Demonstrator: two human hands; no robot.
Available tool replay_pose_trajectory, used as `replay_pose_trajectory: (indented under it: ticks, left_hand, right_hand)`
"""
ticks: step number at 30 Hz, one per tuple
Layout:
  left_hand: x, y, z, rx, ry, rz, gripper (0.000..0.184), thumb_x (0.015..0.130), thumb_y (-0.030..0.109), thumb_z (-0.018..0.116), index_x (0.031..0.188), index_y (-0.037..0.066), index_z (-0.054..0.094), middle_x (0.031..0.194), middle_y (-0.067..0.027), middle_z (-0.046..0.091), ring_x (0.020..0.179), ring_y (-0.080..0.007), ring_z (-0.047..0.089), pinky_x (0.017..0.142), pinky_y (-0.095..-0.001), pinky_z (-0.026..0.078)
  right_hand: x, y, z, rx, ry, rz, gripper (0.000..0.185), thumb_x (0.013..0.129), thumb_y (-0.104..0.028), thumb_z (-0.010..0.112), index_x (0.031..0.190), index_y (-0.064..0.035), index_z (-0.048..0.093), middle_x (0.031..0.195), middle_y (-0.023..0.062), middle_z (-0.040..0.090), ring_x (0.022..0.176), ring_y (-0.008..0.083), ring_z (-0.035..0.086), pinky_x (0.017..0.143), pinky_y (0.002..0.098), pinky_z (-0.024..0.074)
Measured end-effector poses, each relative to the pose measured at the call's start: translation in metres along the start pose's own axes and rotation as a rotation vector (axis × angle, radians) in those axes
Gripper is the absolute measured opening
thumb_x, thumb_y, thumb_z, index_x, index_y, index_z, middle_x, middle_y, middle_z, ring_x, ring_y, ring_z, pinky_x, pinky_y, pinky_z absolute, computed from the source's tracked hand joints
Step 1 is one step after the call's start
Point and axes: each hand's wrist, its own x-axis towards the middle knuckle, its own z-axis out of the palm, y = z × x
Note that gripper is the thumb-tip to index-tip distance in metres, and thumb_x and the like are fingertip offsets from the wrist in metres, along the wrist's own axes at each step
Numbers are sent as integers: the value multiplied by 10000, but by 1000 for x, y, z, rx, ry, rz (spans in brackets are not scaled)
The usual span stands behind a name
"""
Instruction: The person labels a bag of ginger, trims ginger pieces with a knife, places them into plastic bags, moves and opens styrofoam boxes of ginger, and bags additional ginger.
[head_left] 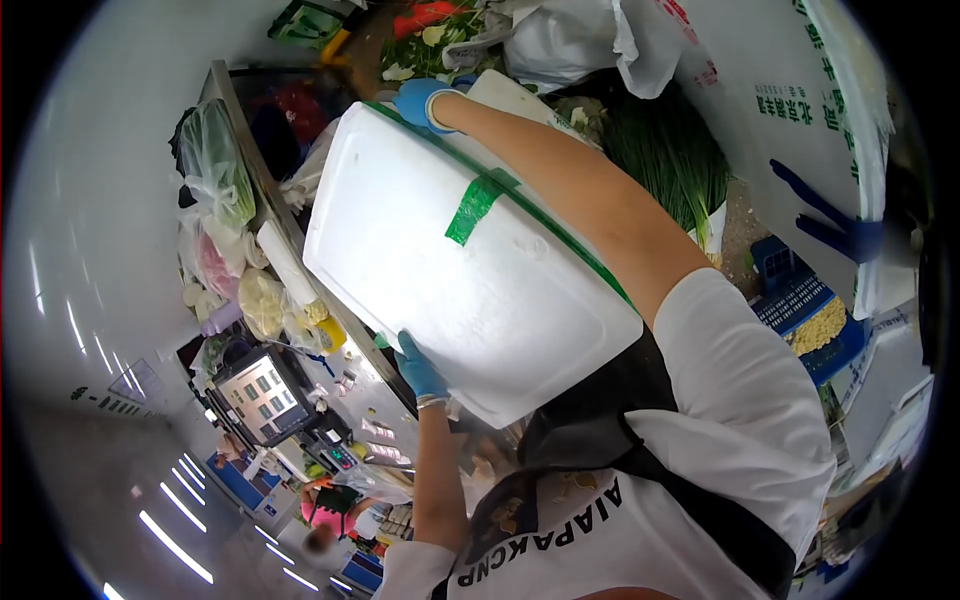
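Observation:
A large white foam box (420, 240) fills the middle of the head view, tilted in front of my body. Green tape (472, 208) crosses onto its broad smooth face, and more green tape runs along the edge nearer my right arm. My left hand (420, 370), in a blue glove, grips the box's lower-left edge with the thumb on the white face. At the upper edge, my blue-gloved right hand (422, 103) is closed over the border; its fingertips are partly hidden. The box's underside is out of sight.
Green onions (665, 150) lie beyond my right arm, near a blue basket (850, 345) holding pale yellow pieces. Bagged vegetables (215, 160) and a touchscreen (262, 398) line the counter at left. A person in pink (328, 512) is in the background.

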Motion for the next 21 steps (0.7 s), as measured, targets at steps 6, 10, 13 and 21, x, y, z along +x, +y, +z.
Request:
replay_pose_trajectory:
  ticks: [6,10,13,21]
  left_hand:
    - [5,-3,-8,44,-38,-34,580,951,462,541,1252,-31,495,1079,-87,583,901,-173,550,805,-314,487]
    - [-7,7,-5,-32,-116,-76,559,950,428,554,1269,-25,477,1130,-120,584,952,-209,583,814,-339,520]
    - [9,-4,-12,-25,-139,-122,573,954,438,539,1284,-26,481,1155,-134,582,971,-219,592,820,-338,532]
    - [-6,5,-18,51,-231,-98,695,941,522,513,1314,-58,425,1204,-154,546,979,-245,593,844,-355,531]
  right_hand:
    - [-70,28,2,46,-91,-65,449,974,-348,374,1130,7,600,1025,171,647,863,319,622,852,418,459]
    - [-223,58,-18,449,-320,255,413,1001,-422,349,844,-79,517,630,27,482,477,126,423,465,296,387]
    - [-337,91,-15,436,-446,436,366,989,-418,450,898,-81,559,637,12,481,506,86,437,454,252,377]
    - [-500,116,57,992,-28,612,343,988,-410,468,1085,-102,583,709,18,572,536,103,508,482,244,444]
